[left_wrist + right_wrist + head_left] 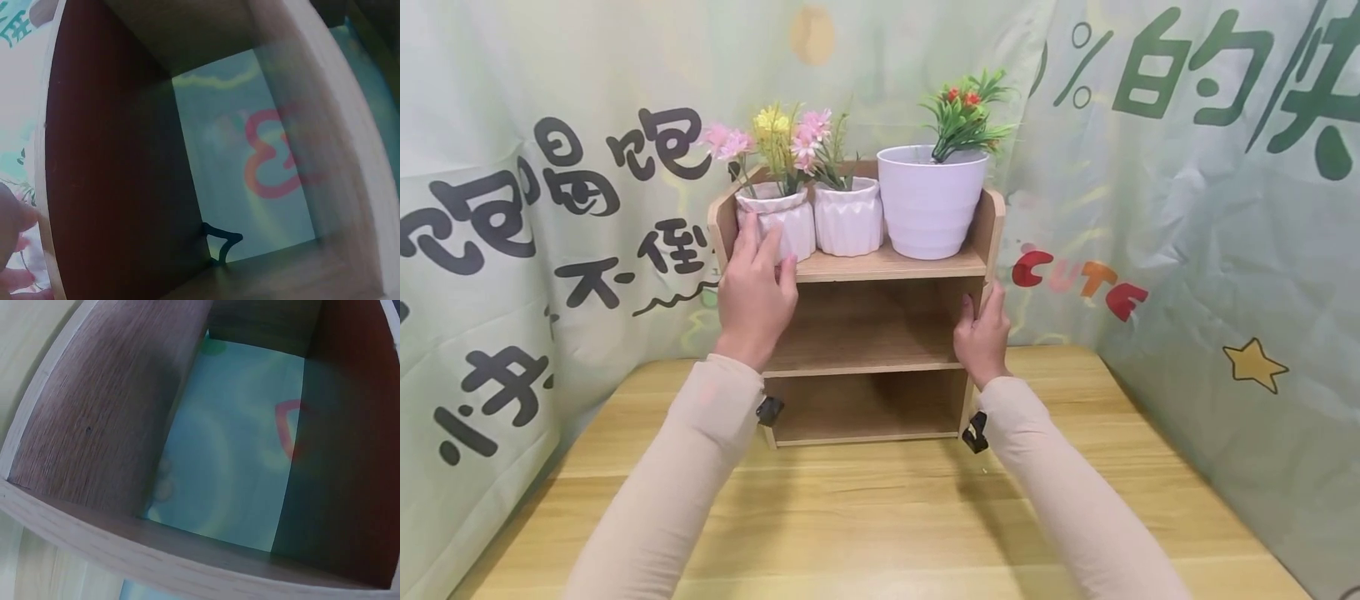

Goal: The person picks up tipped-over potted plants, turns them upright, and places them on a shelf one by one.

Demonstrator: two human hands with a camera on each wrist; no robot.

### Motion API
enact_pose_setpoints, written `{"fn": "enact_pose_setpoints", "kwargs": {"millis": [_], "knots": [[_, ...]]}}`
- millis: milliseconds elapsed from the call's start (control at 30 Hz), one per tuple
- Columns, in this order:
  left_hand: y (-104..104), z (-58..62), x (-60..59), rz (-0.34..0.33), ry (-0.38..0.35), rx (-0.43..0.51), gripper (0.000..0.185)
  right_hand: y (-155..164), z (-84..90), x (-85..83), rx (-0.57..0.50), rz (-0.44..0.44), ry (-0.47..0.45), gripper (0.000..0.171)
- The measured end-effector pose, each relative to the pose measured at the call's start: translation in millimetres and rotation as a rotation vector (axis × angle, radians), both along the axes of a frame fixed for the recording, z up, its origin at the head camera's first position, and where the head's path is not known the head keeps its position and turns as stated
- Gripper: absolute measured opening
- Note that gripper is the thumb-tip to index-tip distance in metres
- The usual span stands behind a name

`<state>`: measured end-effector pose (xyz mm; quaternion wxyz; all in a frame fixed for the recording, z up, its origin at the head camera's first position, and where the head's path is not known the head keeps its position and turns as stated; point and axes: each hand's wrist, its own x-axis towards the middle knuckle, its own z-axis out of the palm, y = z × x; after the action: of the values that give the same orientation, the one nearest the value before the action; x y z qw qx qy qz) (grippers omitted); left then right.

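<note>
Shelf unit (865,333) of pale wood stands at the far side of the table (880,517), against the printed backdrop cloth (1187,250). In the head view the left hand (754,292) lies on the unit's left front edge at the top shelf, fingers nearly straight and spread upward, the fingertips touching the small ribbed pot (777,221) that stands leftmost on that shelf. The right hand (982,333) is curled round the unit's right side panel just below the top shelf, thumb on the front edge. On the top shelf stand three white pots in a row: the small ribbed pot holds pink and yellow flowers (771,137), a second ribbed pot (847,217) just beside it holds a pink flower with green leaves, and the large round pot (931,200) at the right holds a green plant with red buds (966,112). The two lower compartments show bare wood.

The left wrist view looks into a compartment of the shelf unit (112,175), open at the back to the cloth; a few fingertips (15,219) show at the left edge beside the panel, and the grip itself cannot be told here.

The right wrist view shows only the wooden walls of the shelf unit (100,425) and the cloth behind; the hand is out of sight.
</note>
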<state>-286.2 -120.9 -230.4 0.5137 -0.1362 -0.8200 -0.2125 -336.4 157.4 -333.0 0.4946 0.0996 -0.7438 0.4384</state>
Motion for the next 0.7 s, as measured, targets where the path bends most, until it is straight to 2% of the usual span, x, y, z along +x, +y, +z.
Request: {"fn": "enact_pose_setpoints", "kwargs": {"millis": [167,333,433,533,700], "knots": [[-5,-15.4,6.4,-0.031,0.099,-0.056,0.031,7,4.9,8.5,0.043,0.061,-0.103,0.041],[-15,-31.2,17.6,-0.050,0.164,-0.074,0.026,18,12.5,19.7,0.152,0.117,-0.236,0.047],[-23,-38.4,26.2,-0.051,0.158,-0.072,0.025,25,17.8,28.1,0.231,0.146,-0.278,0.050],[-34,-44.6,35.0,-0.046,0.121,-0.071,0.026,34,22.3,36.9,0.300,0.162,-0.305,0.051],[-54,-58.4,47.1,-0.024,0.073,-0.076,0.021,53,21.9,50.3,0.421,0.115,-0.314,0.046]]}}
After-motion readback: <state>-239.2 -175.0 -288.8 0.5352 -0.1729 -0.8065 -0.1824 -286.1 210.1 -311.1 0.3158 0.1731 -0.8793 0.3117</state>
